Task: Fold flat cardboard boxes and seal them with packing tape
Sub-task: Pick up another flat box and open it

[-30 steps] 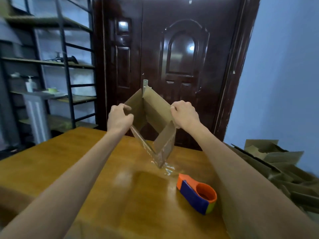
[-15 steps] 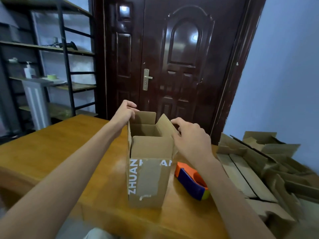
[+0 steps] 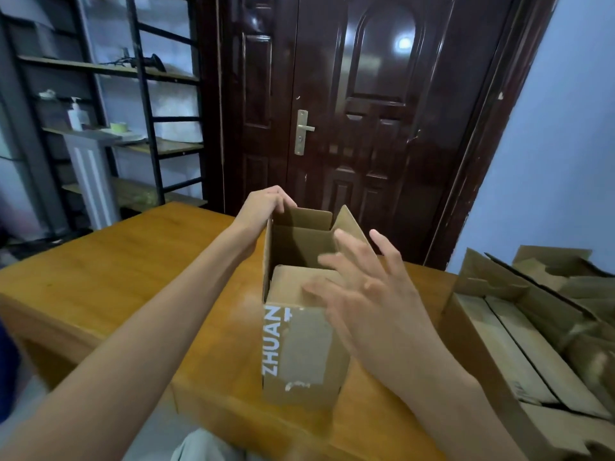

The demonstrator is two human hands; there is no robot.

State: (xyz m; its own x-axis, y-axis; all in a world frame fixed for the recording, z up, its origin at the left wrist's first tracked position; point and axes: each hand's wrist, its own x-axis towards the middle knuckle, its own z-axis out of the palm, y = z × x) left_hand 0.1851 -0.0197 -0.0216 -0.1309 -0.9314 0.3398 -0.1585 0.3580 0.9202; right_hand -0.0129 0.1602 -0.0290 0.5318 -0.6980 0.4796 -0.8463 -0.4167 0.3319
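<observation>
Head view: left hand [image 3: 263,207] grips the far-left flap; right hand [image 3: 369,294], fingers spread and released, has moved over the near flap of the upright box [image 3: 299,354], mid-table [image 3: 133,261]. Top flaps likely close next.

a small packing or storage room: metal shelving [image 3: 146,94], stacked flat cartons [image 3: 539,327], wooden table [image 3: 116,261].
</observation>
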